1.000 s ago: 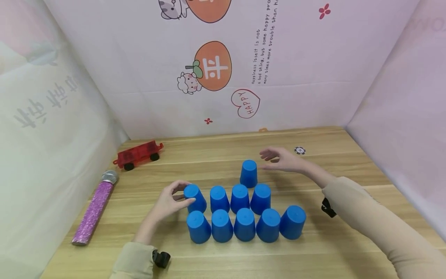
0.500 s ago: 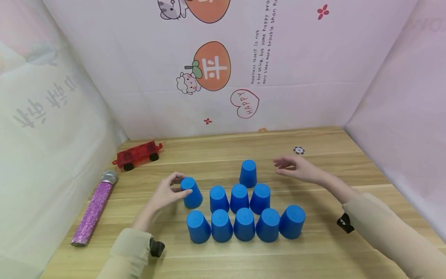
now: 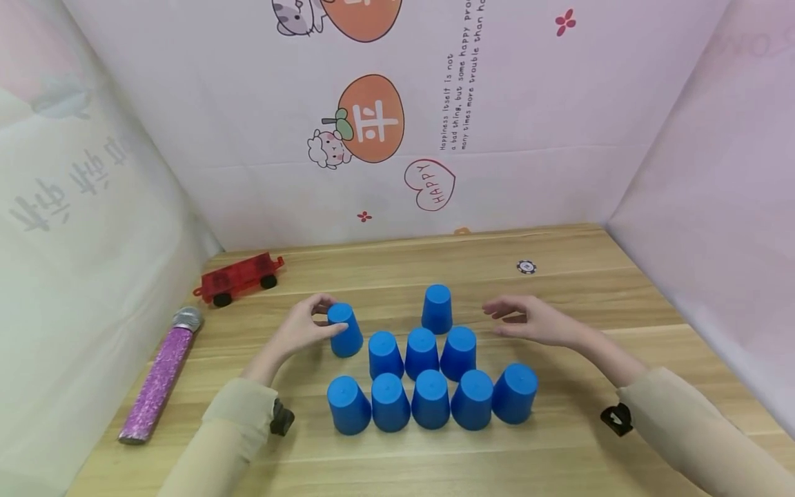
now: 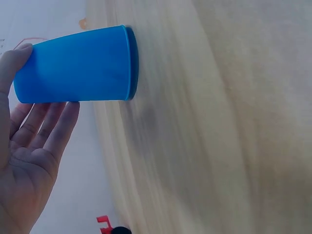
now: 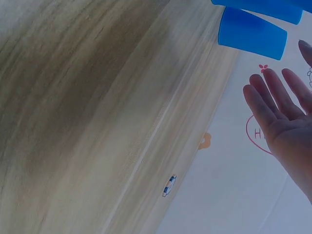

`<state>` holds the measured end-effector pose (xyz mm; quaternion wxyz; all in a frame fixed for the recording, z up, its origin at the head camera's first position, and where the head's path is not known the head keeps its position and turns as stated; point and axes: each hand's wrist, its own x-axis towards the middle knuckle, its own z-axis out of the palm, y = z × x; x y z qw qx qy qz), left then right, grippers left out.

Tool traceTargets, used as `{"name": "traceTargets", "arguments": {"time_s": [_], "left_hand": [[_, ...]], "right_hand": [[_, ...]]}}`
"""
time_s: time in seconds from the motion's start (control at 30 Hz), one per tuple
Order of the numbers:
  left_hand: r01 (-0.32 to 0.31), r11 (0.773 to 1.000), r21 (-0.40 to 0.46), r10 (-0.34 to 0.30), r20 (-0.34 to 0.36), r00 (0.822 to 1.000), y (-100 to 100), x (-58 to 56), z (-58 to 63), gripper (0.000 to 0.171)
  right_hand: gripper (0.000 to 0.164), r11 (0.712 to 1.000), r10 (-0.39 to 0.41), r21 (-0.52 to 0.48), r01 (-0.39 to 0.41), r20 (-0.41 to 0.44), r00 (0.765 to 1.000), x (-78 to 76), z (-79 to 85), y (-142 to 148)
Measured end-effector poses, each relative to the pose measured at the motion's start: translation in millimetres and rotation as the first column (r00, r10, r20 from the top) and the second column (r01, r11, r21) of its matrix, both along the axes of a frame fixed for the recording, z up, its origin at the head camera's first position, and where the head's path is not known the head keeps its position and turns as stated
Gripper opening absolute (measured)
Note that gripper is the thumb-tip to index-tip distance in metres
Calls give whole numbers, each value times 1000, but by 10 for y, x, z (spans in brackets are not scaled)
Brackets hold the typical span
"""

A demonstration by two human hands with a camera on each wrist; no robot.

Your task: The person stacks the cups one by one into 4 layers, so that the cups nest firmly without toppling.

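Observation:
My left hand [image 3: 303,326] grips an upside-down blue cup [image 3: 346,333] between thumb and fingers, left of the other cups. In the left wrist view the thumb lies near the narrow base of this cup [image 4: 80,66], the fingers along its far side. A single blue cup [image 3: 437,310] stands at the back. Before it is a row of three, the middle cup [image 3: 421,355] among them, and in front a longer row with a cup [image 3: 430,400] at its centre. Right of the back cup, my right hand [image 3: 528,319] hovers with relaxed fingers, holding nothing.
A red toy wagon [image 3: 239,277] stands at the back left of the wooden table [image 3: 559,455]. Nearer lies a glittery purple microphone [image 3: 158,379]. A poker chip [image 3: 526,266] lies at the back right. Printed white sheets [image 3: 528,124] enclose the back and sides.
My left hand has taken its cup out of the middle row's left end and carried it backward. The right hand has drawn back to the right from the rear cup.

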<state>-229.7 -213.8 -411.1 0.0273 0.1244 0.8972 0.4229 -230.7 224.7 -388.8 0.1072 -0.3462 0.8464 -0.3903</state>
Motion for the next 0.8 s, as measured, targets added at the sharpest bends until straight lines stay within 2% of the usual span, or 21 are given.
{"name": "traceTargets", "arguments": {"time_s": [0.17,0.4,0.6,0.8], "left_hand": [[14,999,-43,-12,29,999,81,-83,55,55],[64,993,-97,-60,38,997,193,-190,124,50],[115,985,-126,-112,35,993,282,-270,139,48],[137,980,-143,-135,28,990,392,-328,168,47]], "right_hand": [[41,1000,29,6,-29,20,999,24,8,-9],[44,996,90,2,-90,55,994,57,13,-98],[48,995,104,-2,-104,61,993,93,62,-215],[49,993,118,-4,-118,60,991,96,65,-274]]}}
